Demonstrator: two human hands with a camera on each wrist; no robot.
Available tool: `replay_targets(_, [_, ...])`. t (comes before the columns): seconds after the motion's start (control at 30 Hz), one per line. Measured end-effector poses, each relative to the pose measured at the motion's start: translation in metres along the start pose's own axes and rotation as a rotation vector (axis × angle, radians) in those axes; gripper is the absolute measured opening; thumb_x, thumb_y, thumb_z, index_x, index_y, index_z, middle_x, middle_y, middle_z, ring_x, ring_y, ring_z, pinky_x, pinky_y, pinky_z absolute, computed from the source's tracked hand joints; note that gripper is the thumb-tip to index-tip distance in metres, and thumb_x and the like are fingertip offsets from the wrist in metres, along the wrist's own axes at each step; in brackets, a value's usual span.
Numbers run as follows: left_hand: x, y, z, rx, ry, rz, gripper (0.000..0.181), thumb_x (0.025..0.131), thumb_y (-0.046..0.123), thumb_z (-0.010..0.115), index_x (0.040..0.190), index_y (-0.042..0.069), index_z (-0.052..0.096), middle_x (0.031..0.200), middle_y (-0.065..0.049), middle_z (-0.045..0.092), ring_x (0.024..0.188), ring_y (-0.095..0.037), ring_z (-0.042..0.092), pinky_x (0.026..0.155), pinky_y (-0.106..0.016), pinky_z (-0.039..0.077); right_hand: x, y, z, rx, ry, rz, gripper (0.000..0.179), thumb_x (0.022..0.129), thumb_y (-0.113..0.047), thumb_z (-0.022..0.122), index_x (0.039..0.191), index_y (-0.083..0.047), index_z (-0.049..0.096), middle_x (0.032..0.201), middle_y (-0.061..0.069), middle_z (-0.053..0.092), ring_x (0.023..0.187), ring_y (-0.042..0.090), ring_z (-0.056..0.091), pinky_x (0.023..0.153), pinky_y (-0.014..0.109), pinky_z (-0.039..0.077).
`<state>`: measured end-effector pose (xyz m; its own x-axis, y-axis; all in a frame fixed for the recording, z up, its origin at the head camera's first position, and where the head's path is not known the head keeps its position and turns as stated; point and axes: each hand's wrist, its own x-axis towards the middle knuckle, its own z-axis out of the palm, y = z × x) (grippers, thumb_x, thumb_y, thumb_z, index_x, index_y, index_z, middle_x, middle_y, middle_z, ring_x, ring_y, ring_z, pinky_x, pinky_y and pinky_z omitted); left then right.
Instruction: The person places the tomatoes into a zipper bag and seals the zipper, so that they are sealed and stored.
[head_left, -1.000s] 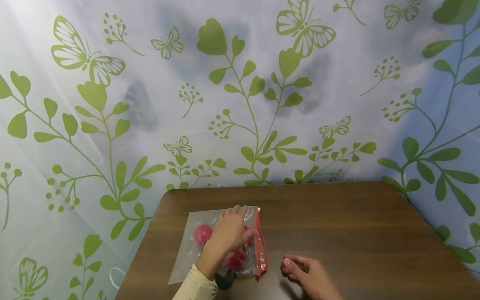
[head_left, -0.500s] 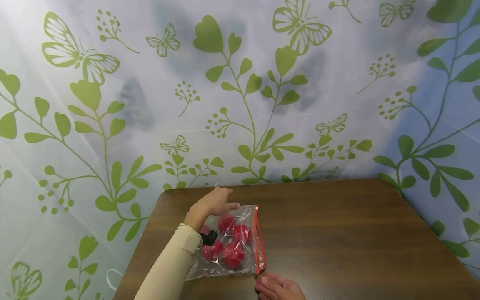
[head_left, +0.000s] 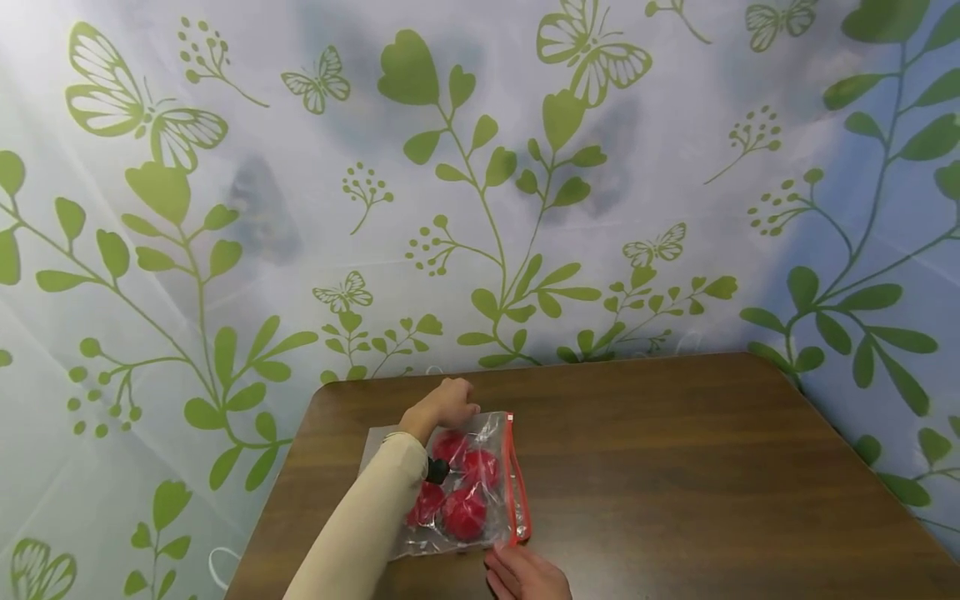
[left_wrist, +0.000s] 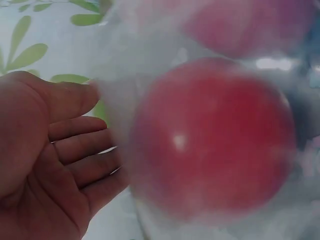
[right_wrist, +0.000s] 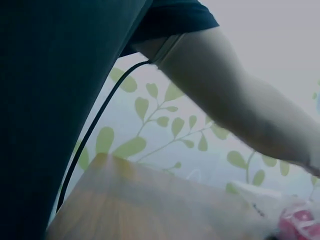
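A clear zip bag (head_left: 495, 429) with a red zipper edge lies on the table, its zipper side to the right. Inside are several glossy red balls (head_left: 465, 513), one filling much of the left wrist view. My left hand (head_left: 450, 402) is at the bag's far edge, its arm stretched over the bag. In the left wrist view, the thumb and the loosely bent fingers (left_wrist: 92, 145) come right up to the bag's edge. At the near zipper corner, my right hand (head_left: 527, 573) pinches the bag between thumb and fingers. The right wrist view does not show that hand.
The brown wooden table (head_left: 675, 458) extends to the right of the bag. Behind it hangs a pale curtain (head_left: 300, 208) with green leaves and butterflies. A dark cable (right_wrist: 95, 125) runs beside the body in the right wrist view.
My left hand has gone from lying over the bag to its far edge. My right hand has moved left to the near zipper corner and taken hold there.
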<state>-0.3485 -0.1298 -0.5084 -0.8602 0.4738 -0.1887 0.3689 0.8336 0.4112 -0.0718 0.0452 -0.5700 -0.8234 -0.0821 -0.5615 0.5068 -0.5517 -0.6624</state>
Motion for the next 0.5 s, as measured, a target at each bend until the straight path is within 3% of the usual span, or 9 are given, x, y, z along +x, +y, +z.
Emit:
replay_targets(0.1, [0.019, -0.02, 0.02, 0.023, -0.003, -0.003, 0.026, 0.105, 0.028, 0.072, 0.087, 0.009, 0.069, 0.082, -0.005, 0.065, 0.074, -0.021, 0.06, 0.07, -0.043, 0.056, 0.002, 0.004, 0.004, 0.003, 0.058, -0.039, 0.088, 0.097, -0.02, 0.086, 0.15, 0.029, 0.036, 0.097, 0.01, 0.083, 0.093, 0.016, 0.08, 0.091, 0.041, 0.066])
replay_targets(0.13, [0.016, -0.012, 0.016, 0.022, -0.023, -0.04, 0.023, 0.104, 0.023, 0.073, 0.087, 0.007, 0.07, 0.084, -0.007, 0.066, 0.076, -0.023, 0.061, 0.072, -0.045, 0.057, 0.002, 0.005, 0.005, -0.004, 0.078, -0.047, 0.089, 0.097, -0.021, 0.086, 0.15, 0.03, 0.036, 0.097, 0.011, 0.083, 0.092, 0.017, 0.08, 0.09, 0.041, 0.067])
replay_targets(0.17, [0.02, -0.014, 0.019, 0.023, -0.026, -0.047, 0.024, 0.104, 0.024, 0.073, 0.086, 0.008, 0.07, 0.084, -0.007, 0.066, 0.077, -0.022, 0.061, 0.073, -0.046, 0.057, 0.002, 0.004, 0.007, -0.009, 0.099, -0.048, 0.09, 0.096, -0.023, 0.087, 0.15, 0.03, 0.036, 0.097, 0.013, 0.083, 0.092, 0.018, 0.081, 0.089, 0.041, 0.067])
replay_targets(0.23, [0.026, -0.023, 0.027, 0.043, 0.017, -0.01, 0.023, 0.101, 0.023, 0.073, 0.081, 0.012, 0.069, 0.08, -0.002, 0.062, 0.074, -0.019, 0.056, 0.066, -0.044, 0.053, 0.002, 0.002, 0.011, -0.027, 0.124, -0.058, 0.087, 0.098, -0.024, 0.085, 0.149, 0.029, 0.039, 0.099, 0.017, 0.083, 0.092, 0.02, 0.082, 0.088, 0.041, 0.067])
replay_targets(0.3, [0.022, -0.017, 0.025, 0.043, 0.038, -0.011, 0.023, 0.098, 0.019, 0.073, 0.077, 0.012, 0.066, 0.075, 0.001, 0.057, 0.07, -0.017, 0.051, 0.062, -0.043, 0.049, 0.002, -0.002, 0.013, -0.03, 0.142, -0.06, 0.078, 0.102, -0.024, 0.08, 0.148, 0.027, 0.042, 0.101, 0.019, 0.083, 0.093, 0.021, 0.082, 0.088, 0.041, 0.067])
replay_targets(0.37, [0.012, -0.002, 0.016, 0.018, 0.029, -0.035, 0.02, 0.094, 0.013, 0.073, 0.076, 0.01, 0.066, 0.073, 0.0, 0.056, 0.069, -0.018, 0.051, 0.061, -0.041, 0.049, 0.003, -0.005, 0.015, -0.026, 0.146, -0.068, 0.066, 0.108, -0.021, 0.073, 0.147, 0.025, 0.046, 0.102, 0.018, 0.083, 0.094, 0.021, 0.083, 0.087, 0.042, 0.067])
replay_targets(0.5, [-0.011, 0.026, 0.001, -0.036, 0.007, -0.078, 0.01, 0.092, 0.009, 0.075, 0.083, 0.005, 0.075, 0.081, -0.004, 0.067, 0.075, -0.02, 0.058, 0.067, -0.039, 0.054, 0.004, -0.007, 0.012, 0.001, 0.133, -0.092, 0.054, 0.114, -0.012, 0.057, 0.149, 0.026, 0.043, 0.104, 0.017, 0.083, 0.095, 0.021, 0.082, 0.088, 0.043, 0.067])
